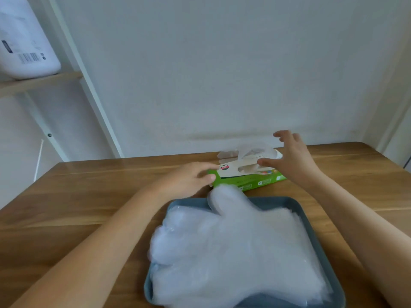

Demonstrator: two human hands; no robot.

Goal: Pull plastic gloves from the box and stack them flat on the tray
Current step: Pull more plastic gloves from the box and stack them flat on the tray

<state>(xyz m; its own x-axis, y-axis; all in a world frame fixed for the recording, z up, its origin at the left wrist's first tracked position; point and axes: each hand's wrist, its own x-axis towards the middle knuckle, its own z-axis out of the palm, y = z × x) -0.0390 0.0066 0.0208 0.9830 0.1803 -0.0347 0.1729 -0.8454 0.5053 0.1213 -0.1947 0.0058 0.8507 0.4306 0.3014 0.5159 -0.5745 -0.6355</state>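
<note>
A green and white glove box point(246, 174) lies on the wooden table beyond a grey-blue tray point(298, 207). A stack of clear plastic gloves point(233, 247) lies flat on the tray, its thumb part reaching over the far rim. My left hand point(189, 176) holds the box's left end, thumb on its near corner. My right hand point(289, 154) hovers over the box's right end with its fingers spread and lightly bent, holding nothing. A clear glove point(251, 151) sticks up out of the box opening, just left of my right hand.
The wooden table point(89, 196) stands against a white wall. A white shelf frame point(73, 63) rises at the left, with a large white container point(24, 41) on its wooden board.
</note>
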